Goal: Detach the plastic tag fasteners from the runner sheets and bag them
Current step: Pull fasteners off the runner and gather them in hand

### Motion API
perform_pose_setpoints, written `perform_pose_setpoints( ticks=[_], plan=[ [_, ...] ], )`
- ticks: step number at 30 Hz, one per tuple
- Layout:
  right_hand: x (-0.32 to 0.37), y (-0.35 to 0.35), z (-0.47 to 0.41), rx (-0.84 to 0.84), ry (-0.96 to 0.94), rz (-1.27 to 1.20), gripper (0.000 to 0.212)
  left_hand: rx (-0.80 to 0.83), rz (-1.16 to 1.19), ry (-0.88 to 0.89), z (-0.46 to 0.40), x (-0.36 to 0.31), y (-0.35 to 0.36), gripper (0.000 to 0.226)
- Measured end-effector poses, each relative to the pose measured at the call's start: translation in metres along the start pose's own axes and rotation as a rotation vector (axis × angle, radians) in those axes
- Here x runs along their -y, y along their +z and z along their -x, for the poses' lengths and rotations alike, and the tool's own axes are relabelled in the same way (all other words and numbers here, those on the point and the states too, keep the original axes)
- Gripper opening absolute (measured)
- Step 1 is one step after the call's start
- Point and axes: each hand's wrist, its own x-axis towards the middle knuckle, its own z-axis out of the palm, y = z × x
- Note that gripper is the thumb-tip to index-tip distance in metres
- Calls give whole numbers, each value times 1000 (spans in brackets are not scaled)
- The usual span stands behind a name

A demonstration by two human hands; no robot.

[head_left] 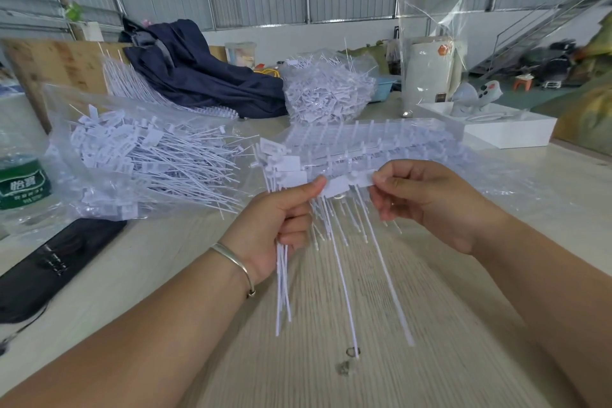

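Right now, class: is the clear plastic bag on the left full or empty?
Partly full: the clear plastic bag lies flat holding many loose white tag fasteners.

— What did the person wear on the arms?
— No sleeves showed; both forearms were bare up to the frame edge.
— Any jewellery?
— A thin silver bangle point(235, 262) circled the wrist of the left hand point(279, 228), plain and smooth, with a small gap near the underside.
— And the right hand point(430, 205)?
— Nothing showed on it; short, unpainted nails.

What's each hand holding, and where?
Left hand grips a bundle of detached fasteners by their stems. Right hand pinches a fastener's flat tag head between thumb and fingers.
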Motion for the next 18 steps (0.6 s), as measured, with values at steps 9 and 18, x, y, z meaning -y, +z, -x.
perform_pose_setpoints(
  ticks=[9,18],
  plan=[
    [-8,1,2,295,109,-315,16,276,133,-81,8,2,12,31],
    [-2,9,0,210,97,-348,12,211,79,-43,5,6,16,20]
  ],
)
